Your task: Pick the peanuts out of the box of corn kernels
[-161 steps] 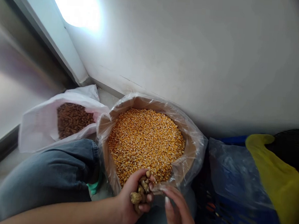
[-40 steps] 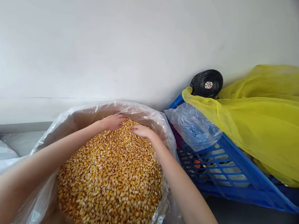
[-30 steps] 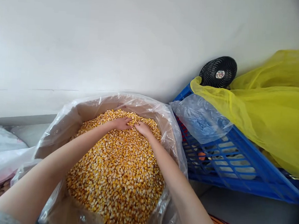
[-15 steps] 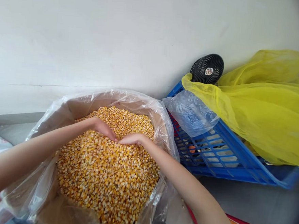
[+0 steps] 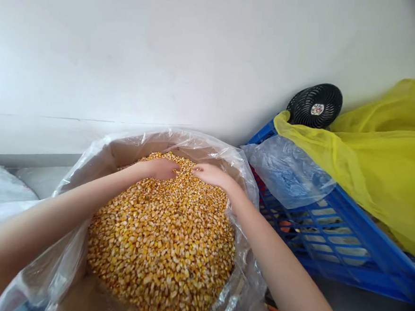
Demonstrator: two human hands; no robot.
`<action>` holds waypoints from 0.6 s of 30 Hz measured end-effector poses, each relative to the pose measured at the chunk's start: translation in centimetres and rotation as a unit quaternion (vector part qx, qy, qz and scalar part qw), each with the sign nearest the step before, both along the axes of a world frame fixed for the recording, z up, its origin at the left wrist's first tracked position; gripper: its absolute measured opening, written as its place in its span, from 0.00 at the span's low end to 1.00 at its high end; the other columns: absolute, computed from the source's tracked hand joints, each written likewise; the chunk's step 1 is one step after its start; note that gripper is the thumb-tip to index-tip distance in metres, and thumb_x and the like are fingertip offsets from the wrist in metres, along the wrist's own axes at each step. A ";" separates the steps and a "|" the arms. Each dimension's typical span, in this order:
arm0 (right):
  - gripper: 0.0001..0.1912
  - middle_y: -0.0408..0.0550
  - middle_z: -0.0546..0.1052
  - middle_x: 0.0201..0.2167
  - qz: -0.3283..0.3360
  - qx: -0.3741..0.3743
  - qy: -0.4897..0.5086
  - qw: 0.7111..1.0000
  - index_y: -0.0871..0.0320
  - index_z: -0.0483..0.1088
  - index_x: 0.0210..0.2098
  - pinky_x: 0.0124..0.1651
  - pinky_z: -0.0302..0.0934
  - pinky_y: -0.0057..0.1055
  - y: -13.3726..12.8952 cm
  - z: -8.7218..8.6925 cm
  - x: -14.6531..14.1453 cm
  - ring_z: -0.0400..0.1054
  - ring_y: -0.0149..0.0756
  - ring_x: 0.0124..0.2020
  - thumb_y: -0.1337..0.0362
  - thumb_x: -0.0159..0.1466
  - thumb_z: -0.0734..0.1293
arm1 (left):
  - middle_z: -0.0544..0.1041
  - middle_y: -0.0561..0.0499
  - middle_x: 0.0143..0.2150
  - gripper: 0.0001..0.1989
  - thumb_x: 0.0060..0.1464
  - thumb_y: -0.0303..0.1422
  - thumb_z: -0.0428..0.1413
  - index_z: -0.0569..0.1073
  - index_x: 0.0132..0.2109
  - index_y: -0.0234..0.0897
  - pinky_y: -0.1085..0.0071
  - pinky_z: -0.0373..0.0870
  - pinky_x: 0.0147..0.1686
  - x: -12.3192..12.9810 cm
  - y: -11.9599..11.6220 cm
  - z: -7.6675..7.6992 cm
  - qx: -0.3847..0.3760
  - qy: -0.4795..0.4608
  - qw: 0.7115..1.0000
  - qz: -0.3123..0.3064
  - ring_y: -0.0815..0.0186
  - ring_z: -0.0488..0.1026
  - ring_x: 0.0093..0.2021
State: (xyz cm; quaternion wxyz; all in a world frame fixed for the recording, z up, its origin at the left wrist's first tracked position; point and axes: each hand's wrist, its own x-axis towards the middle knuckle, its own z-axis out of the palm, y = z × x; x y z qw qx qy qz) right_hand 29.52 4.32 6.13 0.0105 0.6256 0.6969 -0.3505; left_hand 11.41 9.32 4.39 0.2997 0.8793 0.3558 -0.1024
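While golden dried corn kernels lie heaped in a brown cardboard box lined with clear plastic, set against a white wall beside a blue plastic crate, the left hand and right hand rest apart, palm-down on the heap's far slope, holding nothing visible. The box stays deeply filled, with no kernels raised above it.

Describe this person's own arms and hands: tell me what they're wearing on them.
The left forearm and right forearm are bare, with no sleeve in view. The left hand and right hand wear no gloves, and no ring, watch or bracelet shows on them.
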 end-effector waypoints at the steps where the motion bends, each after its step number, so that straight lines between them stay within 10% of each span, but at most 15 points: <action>1: 0.18 0.50 0.70 0.45 -0.068 0.032 -0.041 0.996 0.59 0.68 0.42 0.46 0.55 0.30 1.0 -0.8 0.8 0.64 0.40 0.44 0.61 0.58 0.55 | 0.62 0.47 0.55 0.20 0.51 0.35 0.44 0.63 0.52 0.36 0.66 0.49 0.53 0.8 0.3 -0.8 0.014 -0.016 1.000 -0.002 0.60 0.56 0.55; 10: 0.21 0.56 0.67 0.48 -0.211 0.019 -0.103 0.972 0.60 0.67 0.44 0.49 0.53 0.39 0.9 -8.5 2.8 0.61 0.45 0.49 0.61 0.60 0.50 | 0.50 0.43 0.61 0.25 0.52 0.28 0.39 0.50 0.58 0.29 0.70 0.45 0.55 5.1 0.4 -9.2 0.046 -0.100 0.994 0.021 0.65 0.46 0.59; 18: 0.26 0.48 0.62 0.53 -0.199 0.008 0.014 0.980 0.57 0.59 0.52 0.52 0.50 0.31 1.6 -10.2 2.5 0.56 0.31 0.53 0.53 0.62 0.45 | 0.59 0.44 0.56 0.19 0.57 0.34 0.40 0.58 0.54 0.35 0.59 0.55 0.51 6.8 2.3 -10.3 -0.022 -0.111 0.990 0.080 0.61 0.58 0.54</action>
